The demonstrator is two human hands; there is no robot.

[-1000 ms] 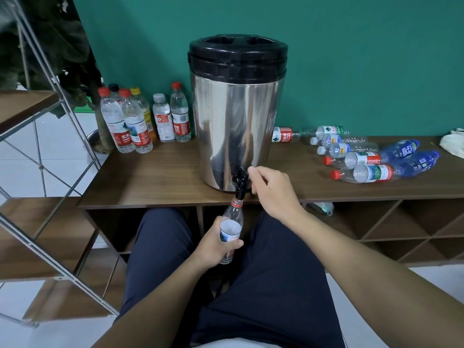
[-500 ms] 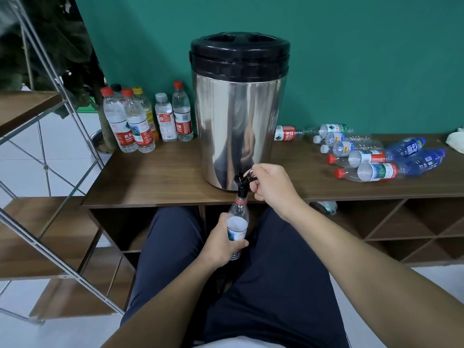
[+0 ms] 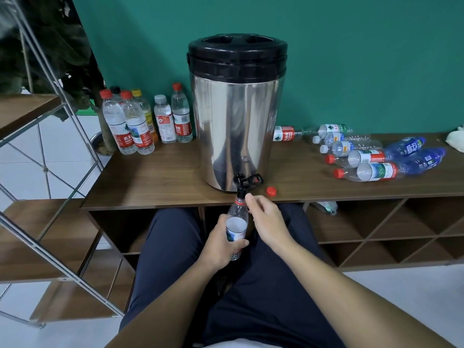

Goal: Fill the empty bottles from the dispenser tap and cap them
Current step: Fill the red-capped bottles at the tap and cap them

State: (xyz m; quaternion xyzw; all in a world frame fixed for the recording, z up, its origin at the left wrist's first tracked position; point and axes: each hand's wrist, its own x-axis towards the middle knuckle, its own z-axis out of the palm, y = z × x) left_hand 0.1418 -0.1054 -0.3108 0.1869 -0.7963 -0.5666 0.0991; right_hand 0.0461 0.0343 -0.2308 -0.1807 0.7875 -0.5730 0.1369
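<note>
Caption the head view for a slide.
Left hand holds bottle under dispenser tap; right hand hovers beside it.

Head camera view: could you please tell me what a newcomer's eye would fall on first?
The tall steel dispenser with a black lid stands mid-table against the green wall. Under its black tap, the left hand holds a clear plastic bottle; the right hand hovers beside its neck. A small red cap lies near the table edge.

Even indoor light, glare on dispenser (image 3: 236, 126), wide-angle edge warp.
</note>
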